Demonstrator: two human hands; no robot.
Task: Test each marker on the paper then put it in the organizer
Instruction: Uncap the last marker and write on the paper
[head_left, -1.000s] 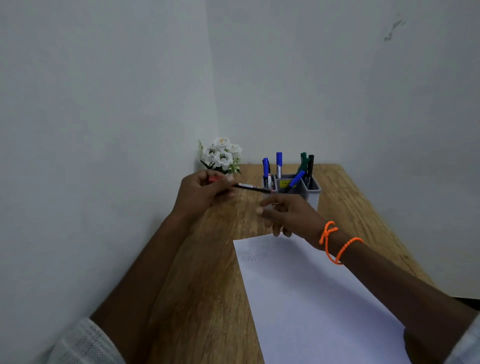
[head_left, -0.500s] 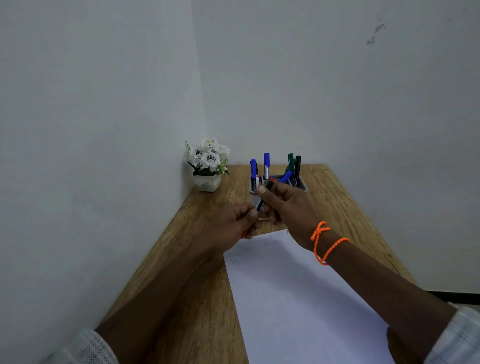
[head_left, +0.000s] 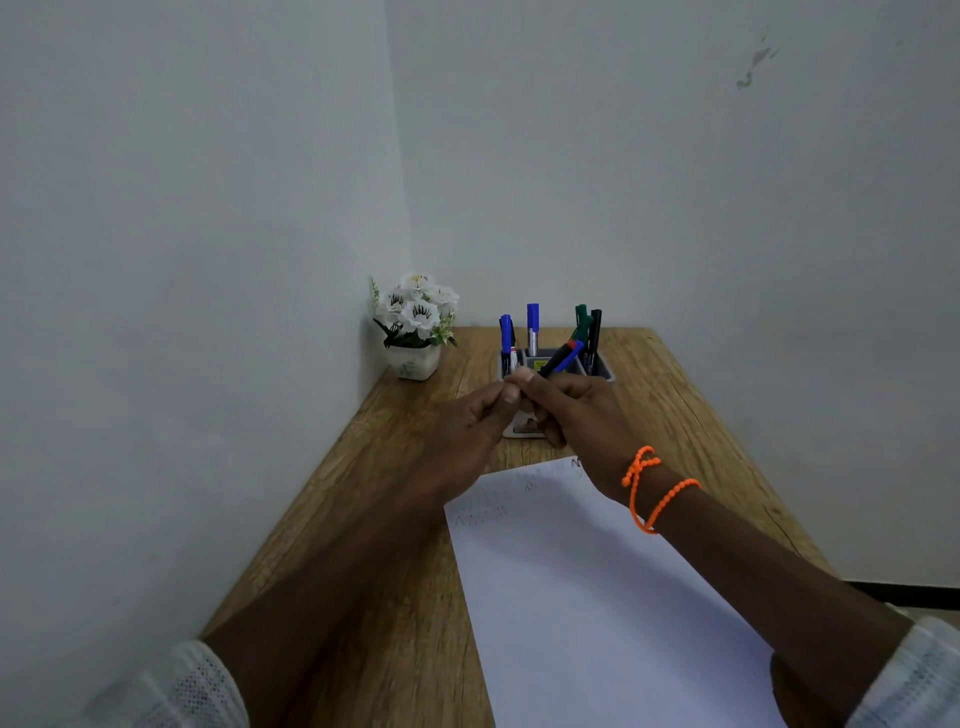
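Observation:
My hands meet in front of the grey organizer (head_left: 603, 370) at the far end of the table. My right hand (head_left: 584, 410) grips a black marker (head_left: 556, 357) whose red-tipped end points up and away toward the organizer. My left hand (head_left: 467, 423) pinches the marker's near end with thumb and fingers; that end is hidden between the two hands. Several blue, green and black markers (head_left: 532, 325) stand in the organizer. The white paper (head_left: 597, 582) lies on the table below my right forearm, with faint scribbles near its far edge.
A small white pot of white flowers (head_left: 415, 332) stands in the back left corner against the wall. Walls close in on the left and behind the wooden table (head_left: 395, 519). An orange bead bracelet (head_left: 649, 488) is on my right wrist.
My left hand brought the marker from near the flowers to the middle. My right hand rose from the paper's edge and took hold of it; both hands now hold it together.

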